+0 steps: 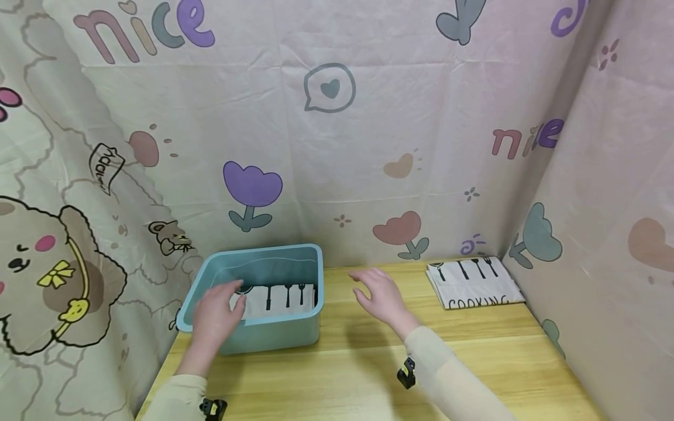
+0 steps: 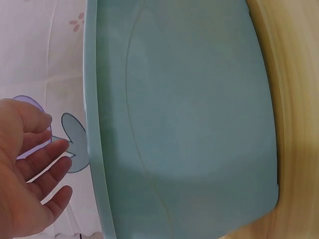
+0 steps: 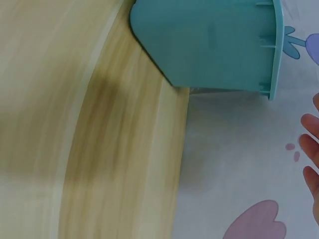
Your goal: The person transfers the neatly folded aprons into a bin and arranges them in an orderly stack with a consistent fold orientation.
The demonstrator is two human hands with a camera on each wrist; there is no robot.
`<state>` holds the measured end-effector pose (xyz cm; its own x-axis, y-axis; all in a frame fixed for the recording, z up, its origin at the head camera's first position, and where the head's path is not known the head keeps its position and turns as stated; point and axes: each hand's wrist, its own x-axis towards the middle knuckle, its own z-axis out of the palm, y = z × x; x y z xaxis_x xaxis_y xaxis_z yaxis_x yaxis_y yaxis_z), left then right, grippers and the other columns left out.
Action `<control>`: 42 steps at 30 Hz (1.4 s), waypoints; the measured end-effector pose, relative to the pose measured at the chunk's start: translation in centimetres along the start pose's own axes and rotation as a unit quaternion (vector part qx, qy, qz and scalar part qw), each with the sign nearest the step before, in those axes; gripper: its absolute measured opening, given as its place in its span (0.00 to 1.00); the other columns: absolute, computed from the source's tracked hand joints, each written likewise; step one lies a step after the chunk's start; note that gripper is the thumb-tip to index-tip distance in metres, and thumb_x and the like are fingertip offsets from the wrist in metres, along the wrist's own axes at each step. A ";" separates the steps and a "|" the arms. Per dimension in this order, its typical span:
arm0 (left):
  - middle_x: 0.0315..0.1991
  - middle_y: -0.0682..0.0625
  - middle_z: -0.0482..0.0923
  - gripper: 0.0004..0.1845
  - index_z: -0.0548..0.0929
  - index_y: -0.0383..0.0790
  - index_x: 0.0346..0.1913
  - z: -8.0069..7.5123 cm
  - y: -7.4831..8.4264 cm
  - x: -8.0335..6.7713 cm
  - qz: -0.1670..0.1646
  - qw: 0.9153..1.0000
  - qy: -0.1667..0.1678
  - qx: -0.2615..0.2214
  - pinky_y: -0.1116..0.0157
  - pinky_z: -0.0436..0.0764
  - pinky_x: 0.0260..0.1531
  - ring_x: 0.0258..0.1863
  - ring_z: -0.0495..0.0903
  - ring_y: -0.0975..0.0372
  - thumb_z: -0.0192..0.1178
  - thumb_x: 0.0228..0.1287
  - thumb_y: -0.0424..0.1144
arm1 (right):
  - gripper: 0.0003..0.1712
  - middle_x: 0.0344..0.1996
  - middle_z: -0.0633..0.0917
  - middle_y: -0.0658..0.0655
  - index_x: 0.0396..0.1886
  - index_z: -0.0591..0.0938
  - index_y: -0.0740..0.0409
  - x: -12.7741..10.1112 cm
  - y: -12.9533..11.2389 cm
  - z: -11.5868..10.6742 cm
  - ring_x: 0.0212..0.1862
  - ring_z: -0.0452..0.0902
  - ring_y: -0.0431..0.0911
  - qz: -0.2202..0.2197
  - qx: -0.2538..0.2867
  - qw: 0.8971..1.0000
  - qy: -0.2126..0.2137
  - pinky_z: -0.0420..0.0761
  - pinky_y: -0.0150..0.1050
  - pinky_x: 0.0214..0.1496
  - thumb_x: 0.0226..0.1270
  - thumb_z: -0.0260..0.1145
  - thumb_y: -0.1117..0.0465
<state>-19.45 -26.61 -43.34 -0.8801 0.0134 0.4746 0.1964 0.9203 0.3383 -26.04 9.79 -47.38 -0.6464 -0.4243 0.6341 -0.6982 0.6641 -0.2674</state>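
A blue plastic bin [image 1: 268, 336] stands at the left of the wooden table. Inside it lies a folded white cloth [image 1: 278, 301] printed with dark utensils. My left hand [image 1: 217, 310] hovers over the bin's front left, fingers relaxed and holding nothing; in the left wrist view its loosely bent fingers [image 2: 52, 159] show beside the bin's rim. To the right of the bin my right hand [image 1: 381, 295] is in the air above the table, fingers loosely extended with nothing in them. Only some of its fingertips [image 3: 310, 144] appear in the right wrist view.
Another folded white cloth [image 1: 476, 283], printed with utensils and the word COOKING, lies at the table's back right. Patterned curtains [image 1: 337, 146] rise behind and at both sides of the wooden table [image 1: 363, 356].
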 end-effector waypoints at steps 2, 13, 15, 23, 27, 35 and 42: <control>0.48 0.34 0.82 0.19 0.81 0.31 0.57 0.3 0.2 0.0 0.006 1.000 0.002 0.003 0.38 0.71 0.46 0.50 0.76 0.38 0.62 0.64 0.35 | 0.19 0.48 0.86 0.53 0.53 0.83 0.57 -0.4 0.3 0.0 0.52 0.79 0.51 0.001 -0.005 1.000 0.001 0.74 0.49 0.59 0.61 0.71 0.63; 0.46 0.38 0.83 0.20 0.81 0.32 0.56 1.2 1.8 -0.1 0.023 1.000 -0.010 -0.002 0.40 0.72 0.48 0.49 0.77 0.41 0.64 0.63 0.35 | 0.20 0.48 0.86 0.55 0.53 0.84 0.58 -2.6 2.0 -0.5 0.53 0.79 0.54 0.028 -0.009 1.000 0.007 0.73 0.51 0.60 0.59 0.72 0.64; 0.47 0.38 0.83 0.20 0.81 0.32 0.56 1.5 2.0 -0.1 0.026 1.000 -0.009 -0.006 0.40 0.72 0.48 0.49 0.77 0.42 0.64 0.63 0.35 | 0.20 0.48 0.86 0.55 0.52 0.83 0.58 -3.1 2.3 -0.7 0.54 0.79 0.54 0.036 -0.010 0.999 0.007 0.73 0.51 0.60 0.59 0.72 0.64; 0.48 0.39 0.83 0.20 0.81 0.33 0.57 2.2 3.0 -0.1 0.034 0.999 -0.010 -0.028 0.40 0.72 0.49 0.50 0.77 0.43 0.65 0.62 0.35 | 0.21 0.48 0.86 0.56 0.53 0.83 0.59 -4.7 3.6 -1.4 0.53 0.78 0.54 0.065 -0.020 0.998 0.010 0.73 0.53 0.59 0.58 0.72 0.64; 0.49 0.39 0.83 0.20 0.82 0.33 0.57 2.5 3.5 -0.1 0.039 0.999 -0.009 -0.033 0.41 0.72 0.51 0.52 0.76 0.43 0.65 0.62 0.35 | 0.22 0.48 0.86 0.57 0.53 0.83 0.60 -5.6 4.5 -1.6 0.52 0.78 0.55 0.073 -0.031 0.997 0.014 0.73 0.54 0.59 0.57 0.73 0.64; 0.50 0.39 0.83 0.20 0.82 0.34 0.56 3.0 4.9 -0.1 0.060 0.997 0.006 -0.044 0.40 0.73 0.49 0.51 0.77 0.42 0.66 0.61 0.34 | 0.23 0.47 0.86 0.59 0.53 0.83 0.62 -7.1 6.1 -2.5 0.52 0.78 0.57 0.093 -0.037 0.995 0.018 0.74 0.54 0.58 0.55 0.73 0.66; 0.51 0.40 0.82 0.20 0.82 0.34 0.58 3.2 6.1 0.1 0.058 0.997 -0.005 -0.056 0.41 0.71 0.53 0.53 0.76 0.43 0.65 0.63 0.35 | 0.24 0.48 0.85 0.61 0.53 0.83 0.62 -8.2 7.1 -3.3 0.52 0.78 0.58 0.107 -0.046 0.993 0.019 0.74 0.55 0.58 0.55 0.74 0.66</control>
<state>-19.73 -19.73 -43.79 -0.8524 0.1216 0.5085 0.3439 0.8630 0.3700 -24.68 20.00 -52.08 -0.7644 -0.2448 0.5965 -0.5133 0.7909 -0.3332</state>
